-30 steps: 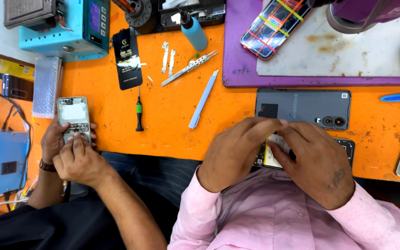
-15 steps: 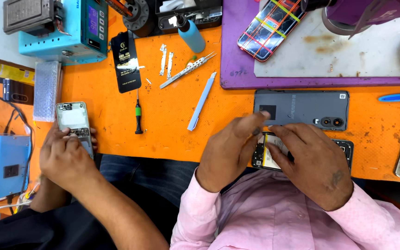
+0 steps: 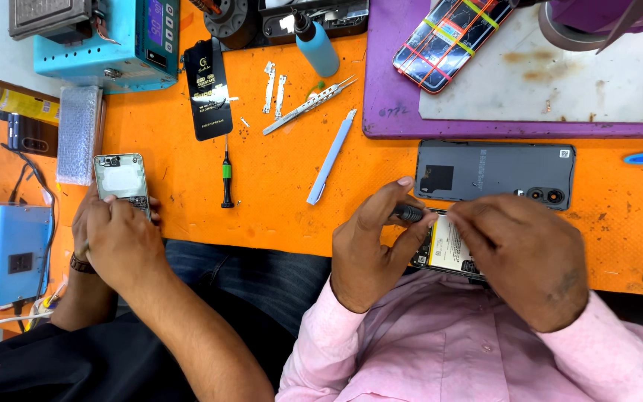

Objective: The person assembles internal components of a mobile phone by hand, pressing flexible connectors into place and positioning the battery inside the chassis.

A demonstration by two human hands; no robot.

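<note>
My left hand (image 3: 366,249) pinches a small dark screwdriver (image 3: 408,214) between thumb and fingers at the near edge of the orange table (image 3: 277,193). Its tip points at an opened phone (image 3: 446,249) with a pale battery showing. My right hand (image 3: 526,257) lies over that phone's right side and holds it down, hiding most of it. Just beyond my hands lies a grey phone back cover (image 3: 494,171), flat, with camera holes.
At the left, a co-worker's hands (image 3: 117,238) work on another opened phone (image 3: 120,179). On the table lie a green-handled screwdriver (image 3: 226,175), a blue pry tool (image 3: 330,158), tweezers (image 3: 308,106), a black packet (image 3: 208,88), a purple mat (image 3: 388,97) with a banded phone (image 3: 452,37), and a teal machine (image 3: 113,33).
My left hand has drawn back from the phone and now shows the screwdriver in its fingers. My right hand stays on the phone. The co-worker's hands slid slightly lower on their phone.
</note>
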